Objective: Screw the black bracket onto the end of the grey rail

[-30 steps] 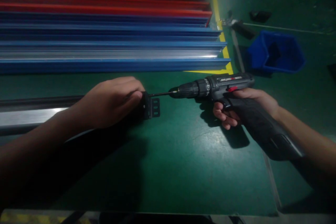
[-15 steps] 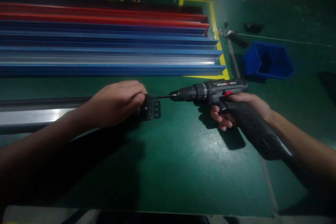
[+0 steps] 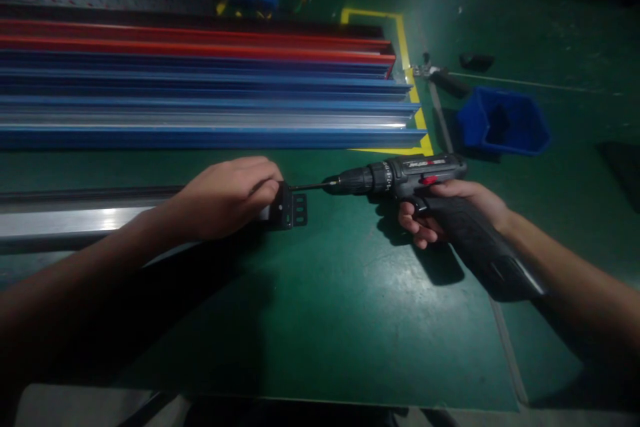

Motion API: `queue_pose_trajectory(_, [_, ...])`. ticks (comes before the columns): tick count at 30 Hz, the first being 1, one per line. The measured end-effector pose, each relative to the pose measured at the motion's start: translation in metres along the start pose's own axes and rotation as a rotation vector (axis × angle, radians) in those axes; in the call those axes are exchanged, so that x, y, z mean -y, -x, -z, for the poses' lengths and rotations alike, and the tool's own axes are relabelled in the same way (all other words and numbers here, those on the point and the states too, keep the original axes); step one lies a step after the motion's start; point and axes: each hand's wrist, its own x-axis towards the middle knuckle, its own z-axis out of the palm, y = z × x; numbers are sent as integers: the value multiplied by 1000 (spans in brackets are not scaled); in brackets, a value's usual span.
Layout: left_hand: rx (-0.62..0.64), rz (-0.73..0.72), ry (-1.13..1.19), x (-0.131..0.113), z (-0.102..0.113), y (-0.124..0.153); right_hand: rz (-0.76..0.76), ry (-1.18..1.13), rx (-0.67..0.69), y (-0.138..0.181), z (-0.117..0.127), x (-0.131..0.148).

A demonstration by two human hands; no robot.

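Note:
My right hand (image 3: 450, 210) is wrapped round the grip of a black cordless drill (image 3: 400, 177), its chuck pointing left. A long thin driver bit (image 3: 313, 185) runs from the chuck to the upper part of a small black slotted bracket (image 3: 290, 207). That bracket sits at the right end of a long silver metal profile (image 3: 65, 223) lying on the green table. My left hand (image 3: 233, 193) is closed over the profile's end, thumb and fingers against the bracket; the fingertips are partly hidden.
Blue channel profiles (image 3: 210, 140) and a red one (image 3: 200, 40) lie side by side behind my hands, next to yellow tape (image 3: 425, 145). To the right stands a blue bin (image 3: 505, 120). A dark-handled tool (image 3: 447, 82) lies just behind it.
The view has shifted slightly, so the background sits a little lower. Both hands, the drill and the bracket keep nearly the same positions to one another.

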Motion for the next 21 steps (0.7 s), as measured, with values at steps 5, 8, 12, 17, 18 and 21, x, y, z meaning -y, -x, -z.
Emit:
queue_pose_trajectory(5, [10,21,4,0,-1,-1,20,-21,60,0,2,-1])
queue_pose_trajectory(8, [17,50,9,1,-2,-2,42,-25,75,0,3,-3])
queue_pose_trajectory(12, [21,66,2,1,-2,-2,78,1,89,-1,3,-5])
queue_pose_trajectory(17, [19,65,-3,-1,-1,-1,85,3,114,-2,2,-4])
queue_pose_trajectory(18, [17,64,-4,-1,-1,-1,84,3,115,-3,2,-4])
queue_pose_trajectory(21, [8,58,-7,-2,-2,-2,84,24,95,-2,2,-4])
